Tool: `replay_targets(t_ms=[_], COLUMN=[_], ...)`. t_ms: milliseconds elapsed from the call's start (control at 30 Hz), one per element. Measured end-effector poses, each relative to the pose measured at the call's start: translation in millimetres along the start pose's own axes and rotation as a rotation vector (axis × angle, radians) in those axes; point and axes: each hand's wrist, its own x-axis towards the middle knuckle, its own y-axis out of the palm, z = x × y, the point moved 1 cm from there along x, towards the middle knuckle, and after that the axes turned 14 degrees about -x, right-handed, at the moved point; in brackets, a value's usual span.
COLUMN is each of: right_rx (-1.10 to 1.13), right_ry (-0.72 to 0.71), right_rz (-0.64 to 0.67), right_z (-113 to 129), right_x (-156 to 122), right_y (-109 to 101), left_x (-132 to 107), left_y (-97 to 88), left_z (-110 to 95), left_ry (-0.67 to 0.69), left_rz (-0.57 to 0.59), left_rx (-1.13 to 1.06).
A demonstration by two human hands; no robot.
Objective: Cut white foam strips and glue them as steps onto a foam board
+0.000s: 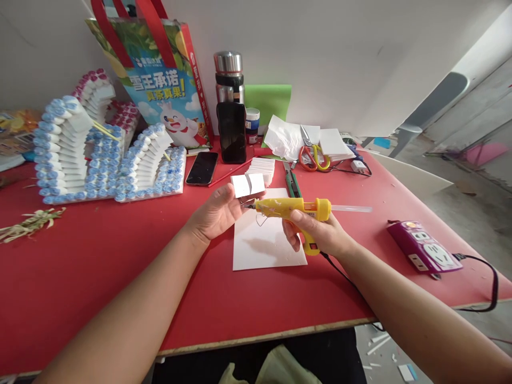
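Between the fingers of my left hand [218, 213] is a small white card piece [248, 184] with a dark line or gap across its middle. My right hand [316, 229] grips a yellow hot glue gun [280, 207] by its handle, with a clear glue stick [352, 208] sticking out of the back. The gun's nozzle points left and sits just below the card piece, close to my left fingers; whether it touches is unclear. Beneath both hands lies a white sheet [260, 256]. Just behind the card piece is a stack of white strips [262, 168].
Behind the sheet lie a green utility knife [293, 181] and scissors [314, 154]. Two phones [202, 168], a flask [229, 69] and a carrier bag [160, 80] stand or lie further back. Blue-and-white built models [64, 154] occupy the left; a purple power strip [424, 248] is right.
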Motion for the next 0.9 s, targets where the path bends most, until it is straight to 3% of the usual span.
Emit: replay_targets(t_ms=[100, 167, 300, 367, 433, 500, 700, 900], right_rx=[0.014, -0.099, -0.637, -0.995, -1.341, -1.517, -1.446, -1.177], right_ry=[-0.096, -0.108, 0.042, 0.036, 0.025, 0.089, 0.324, 0.238], right_rz=[-0.063, -0.167, -0.467, -0.577, -0.613, -0.591, -0.527, -0.593], right_z=[6.6, 10.9, 4.4, -6.4, -19.9, -33.1, -48.8, -38.5], right_x=[-0.4, -3.9, -24.2, -37.1, -47.0, -51.8, -44.4, -43.0], right_y=[-6.9, -17.9, -55.9, -76.5, -92.3, -102.1, -108.4, -105.9], left_x=[-0.2, -0.7, -2.2, -2.9, -3.1, -3.0, -2.0, -1.6], left_y=[0.9, 1.7, 4.0, 5.7, 7.0, 7.2, 2.0, 0.9], left_z=[-2.7, -4.8, -6.9, -6.3, -4.7, -2.7, 2.4, 1.3], left_ry=[0.015, 0.014, 0.002, 0.001, -0.001, -0.007, -0.031, -0.021], left_rz=[-0.014, -0.018, 0.014, 0.047, 0.079, 0.094, 0.064, 0.049], left_rx=[-0.034, -0.057, -0.060, -0.036, 0.001, 0.042, 0.132, 0.141])
